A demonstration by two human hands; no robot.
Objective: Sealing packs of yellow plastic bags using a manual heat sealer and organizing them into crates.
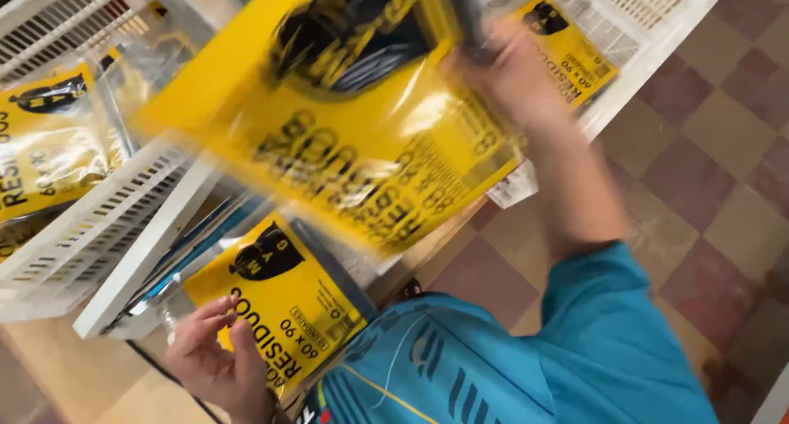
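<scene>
Right hand at one o'clock pinches a blurred yellow packet, seemingly by its edge; left hand at seven o'clock rests with loose fingers on another packet

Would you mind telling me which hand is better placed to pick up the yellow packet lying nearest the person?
Probably the left hand: its fingers already rest on that yellow packet. The right hand is raised, gripping a larger blurred yellow pack over the white crates.

The right hand is raised far out on a bare forearm in a teal sleeve, blurred, fingers closed in a grip. The left hand lies low and near, fingers loosely curled.
</scene>
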